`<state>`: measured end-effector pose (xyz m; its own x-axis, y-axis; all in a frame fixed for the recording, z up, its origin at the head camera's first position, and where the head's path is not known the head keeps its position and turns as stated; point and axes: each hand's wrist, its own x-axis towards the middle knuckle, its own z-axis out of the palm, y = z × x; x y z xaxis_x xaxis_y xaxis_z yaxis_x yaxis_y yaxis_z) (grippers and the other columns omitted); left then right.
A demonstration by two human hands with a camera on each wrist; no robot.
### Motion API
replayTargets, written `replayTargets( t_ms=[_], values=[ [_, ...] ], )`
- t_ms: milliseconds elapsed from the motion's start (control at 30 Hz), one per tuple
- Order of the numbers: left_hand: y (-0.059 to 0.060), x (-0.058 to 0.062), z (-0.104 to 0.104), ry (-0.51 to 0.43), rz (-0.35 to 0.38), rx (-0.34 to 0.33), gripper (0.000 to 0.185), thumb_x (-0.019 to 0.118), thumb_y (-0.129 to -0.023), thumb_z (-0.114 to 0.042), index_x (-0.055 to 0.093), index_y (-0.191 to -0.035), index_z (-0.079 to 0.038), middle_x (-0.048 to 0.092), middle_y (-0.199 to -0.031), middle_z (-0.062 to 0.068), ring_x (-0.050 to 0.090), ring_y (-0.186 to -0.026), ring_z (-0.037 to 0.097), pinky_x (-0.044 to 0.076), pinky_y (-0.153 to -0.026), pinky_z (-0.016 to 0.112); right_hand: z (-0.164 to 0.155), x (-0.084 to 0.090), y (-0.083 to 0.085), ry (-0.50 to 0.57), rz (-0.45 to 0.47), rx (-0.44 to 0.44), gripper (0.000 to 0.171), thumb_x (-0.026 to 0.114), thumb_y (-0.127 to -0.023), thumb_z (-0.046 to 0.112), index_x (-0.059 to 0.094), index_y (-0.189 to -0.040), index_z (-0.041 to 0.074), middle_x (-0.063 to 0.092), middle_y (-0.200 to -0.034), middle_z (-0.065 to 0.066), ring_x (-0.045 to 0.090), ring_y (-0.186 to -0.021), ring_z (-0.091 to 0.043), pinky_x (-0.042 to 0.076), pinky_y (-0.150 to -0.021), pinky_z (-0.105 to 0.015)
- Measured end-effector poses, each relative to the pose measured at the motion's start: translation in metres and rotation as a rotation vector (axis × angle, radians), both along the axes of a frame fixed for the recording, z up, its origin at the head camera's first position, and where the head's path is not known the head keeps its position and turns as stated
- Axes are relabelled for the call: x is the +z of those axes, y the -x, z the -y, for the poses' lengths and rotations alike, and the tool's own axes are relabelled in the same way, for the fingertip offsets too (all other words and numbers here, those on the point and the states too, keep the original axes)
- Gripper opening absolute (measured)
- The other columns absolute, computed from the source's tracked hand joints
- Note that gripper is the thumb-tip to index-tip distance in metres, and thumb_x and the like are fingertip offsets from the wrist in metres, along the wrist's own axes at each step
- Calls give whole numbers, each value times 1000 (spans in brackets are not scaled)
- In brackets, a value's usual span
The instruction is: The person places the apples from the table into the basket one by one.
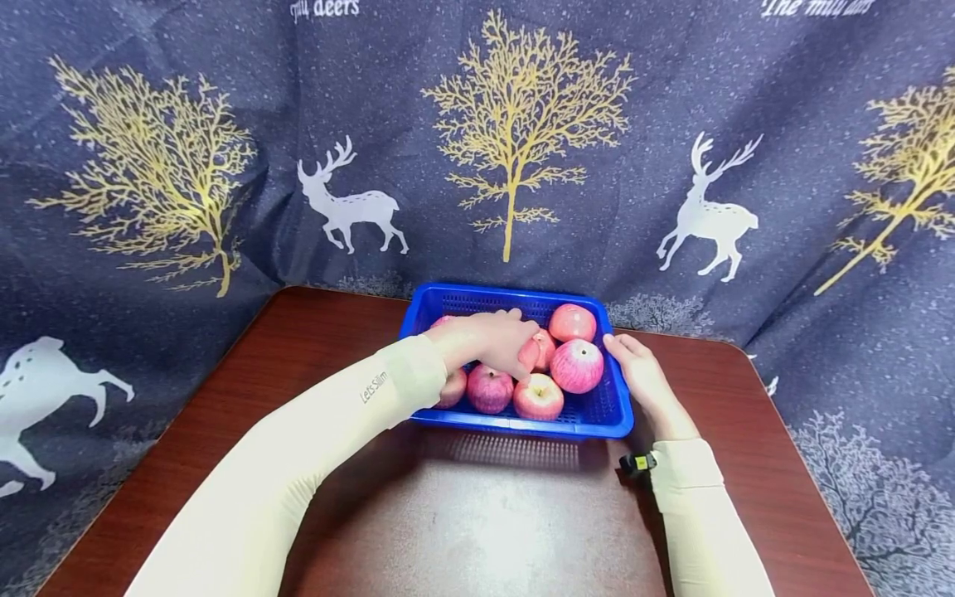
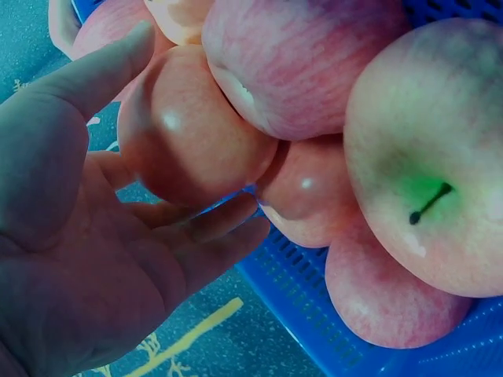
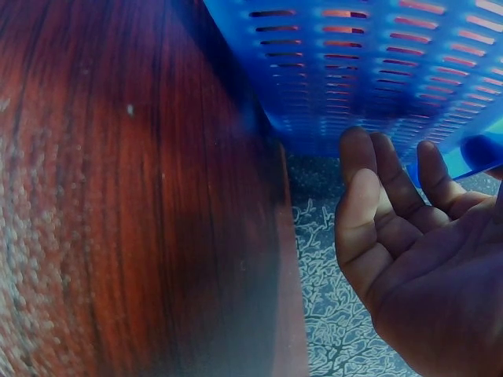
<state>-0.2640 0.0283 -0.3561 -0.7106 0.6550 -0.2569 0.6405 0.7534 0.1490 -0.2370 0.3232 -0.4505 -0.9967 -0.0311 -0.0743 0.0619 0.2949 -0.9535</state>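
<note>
A blue plastic basket (image 1: 597, 427) holds several red and pink apples. Over its middle, my left hand (image 1: 496, 336) cups an orange-red apple (image 2: 196, 129), with the fingers passing behind it and the thumb along its upper left side. A pink striped apple (image 2: 306, 63) and a pale one with a dark stem (image 2: 440, 157) lie beside it. My right hand (image 1: 647, 381) holds the basket's right rim, and in the right wrist view its bent fingers (image 3: 357, 157) lie by the slotted wall. Its thumb is mostly cut off at that view's edge.
The basket stands near the back edge of a dark brown wooden table (image 1: 477, 514). Behind and around the table hangs a dark blue cloth (image 1: 448, 207) printed with deer and golden trees. A small black device (image 1: 637, 463) sits at the right wrist.
</note>
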Motion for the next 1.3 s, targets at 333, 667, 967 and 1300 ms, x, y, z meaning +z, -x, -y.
replayTargets(
  t_ms=[333,667,967,1300],
  values=[
    [3,7,21,-64,60,50,100,79,-96,-56,34,-175,-14,27,-177,30,37,-160,52,38,-125,62,-1,-2,1,17,12,0,43,54,-116,49,61,-117,6,71,-90,1,74,-77,-14,63,-68,-34],
    [2,19,44,-115,65,62,98,78,-97,-61,37,-174,-16,42,-164,21,47,-152,40,45,-120,56,-1,-2,2,18,7,3,43,54,-116,49,60,-116,7,69,-88,1,73,-76,-14,62,-67,-34],
    [3,40,73,-246,44,79,99,77,-97,-63,36,-174,-16,46,-156,14,50,-145,32,45,-119,50,-2,1,1,-12,8,3,51,54,-115,53,61,-125,3,73,-95,0,75,-82,-15,64,-72,-34],
    [6,57,114,-407,25,156,106,79,-94,-67,36,-174,-13,42,-163,18,51,-145,29,40,-124,49,-1,0,2,-6,24,0,51,54,-115,53,61,-129,4,73,-99,1,76,-85,-15,64,-75,-35]
  ],
)
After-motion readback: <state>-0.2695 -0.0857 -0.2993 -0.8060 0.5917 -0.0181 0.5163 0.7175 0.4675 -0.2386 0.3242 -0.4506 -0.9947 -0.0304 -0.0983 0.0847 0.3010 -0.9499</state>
